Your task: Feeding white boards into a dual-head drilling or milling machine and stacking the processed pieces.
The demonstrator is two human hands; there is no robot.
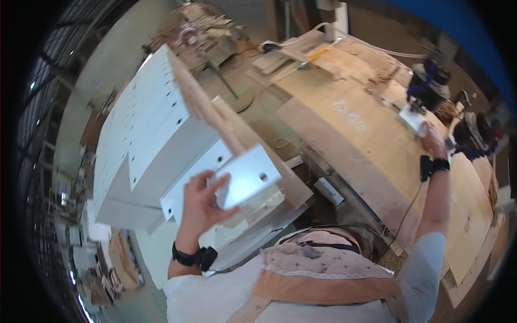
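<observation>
My left hand (198,205) is closed on the left end of a small white panel (246,178) with a dark round hole near its right end. The panel is tilted and lifted over the white stack. Out to the right, my right hand (432,141) grips the near end of another white panel (412,119) lying on the plywood bench. That panel's far end reaches the foot of a black machine (429,85) with blue-purple wrapping; the contact there is too small to make out.
To the left stands a big stack of white panels (153,102) with rows of dark holes. The plywood bench (366,156) carries wood shavings (390,75) and a yellow-handled tool (319,55). A second black machine (474,132) stands nearer. A white piece (328,191) lies low between stack and bench.
</observation>
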